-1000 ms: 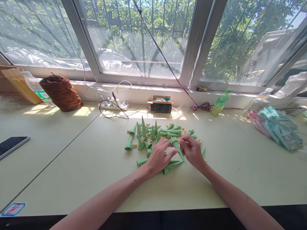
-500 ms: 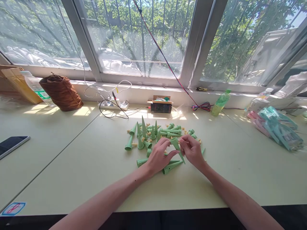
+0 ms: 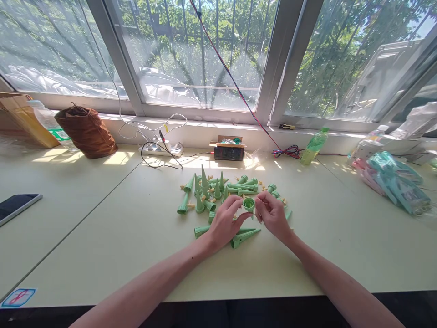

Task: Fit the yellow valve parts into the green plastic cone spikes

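Observation:
My left hand (image 3: 223, 223) grips a green plastic watering spike (image 3: 249, 205) near its collar, thumb below and fingers on the far side. The spike's open round mouth faces me, and its pointed end is mostly out of sight. Right beside the collar, my right hand (image 3: 273, 214) is closed in a pinch. Whatever lies between those fingertips is hidden. Around both hands are several more green spikes (image 3: 200, 202), some standing point up and others lying down, many with small yellow valves (image 3: 191, 206). One loose spike (image 3: 245, 238) lies just below my left hand.
Behind the spikes stand a small dark box (image 3: 228, 152) and a power strip (image 3: 160, 148) with cables. A brown bag (image 3: 87, 132) and a phone (image 3: 18, 207) are left. A green bottle (image 3: 314, 146) and plastic packets (image 3: 398, 182) are right.
The held spike has been tipped so its mouth now faces me; before, its point slanted down to the right in view. Both hands stay in nearly the same place.

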Available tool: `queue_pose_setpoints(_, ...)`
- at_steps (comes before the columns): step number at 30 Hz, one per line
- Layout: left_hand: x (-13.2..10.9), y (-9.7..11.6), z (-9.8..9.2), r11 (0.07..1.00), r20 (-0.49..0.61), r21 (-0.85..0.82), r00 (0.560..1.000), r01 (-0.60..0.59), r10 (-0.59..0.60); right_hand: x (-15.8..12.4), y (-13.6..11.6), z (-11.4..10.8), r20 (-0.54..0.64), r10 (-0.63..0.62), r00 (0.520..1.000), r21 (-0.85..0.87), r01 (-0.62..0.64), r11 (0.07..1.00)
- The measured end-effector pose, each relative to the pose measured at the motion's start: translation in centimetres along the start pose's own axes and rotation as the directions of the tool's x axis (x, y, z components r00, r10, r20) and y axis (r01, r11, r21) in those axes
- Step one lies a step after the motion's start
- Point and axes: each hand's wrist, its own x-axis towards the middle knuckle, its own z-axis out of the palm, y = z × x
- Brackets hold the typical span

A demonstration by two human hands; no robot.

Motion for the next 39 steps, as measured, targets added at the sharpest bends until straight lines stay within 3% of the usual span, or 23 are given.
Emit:
queue_pose_setpoints(18, 0.1, -0.3, -0.5, 0.971, -0.025, 0.134, 0.978, -0.2, 0.205, 0.2, 0.1, 0.0, 0.035, 0.06, 0.998, -0.019, -0.059, 0.998)
queue_pose_setpoints(25, 0.3, -0.7, -0.1, 0.986, -0.041, 0.158, 0.997, -0.059, 0.067, 0.0, 0.2, 0.1, -0.044, -0.019, 0.999, -0.122, 0.013, 0.992)
queue_pose_setpoints(30, 0.7, 0.0, -0.2, 0.992, -0.096, -0.001, 0.988, 0.125, -0.125, 0.1, 0.4, -0.2, -0.093, -0.061, 0.994, -0.134, 0.048, 0.99)
queue_pose_setpoints(39, 1.1, 0.6, -0.6, 0.954, 0.168, -0.162, 0.96, 0.251, -0.224, 0.0, 0.4, -0.3, -0.034, -0.164, 0.986, -0.137, 0.158, 0.978)
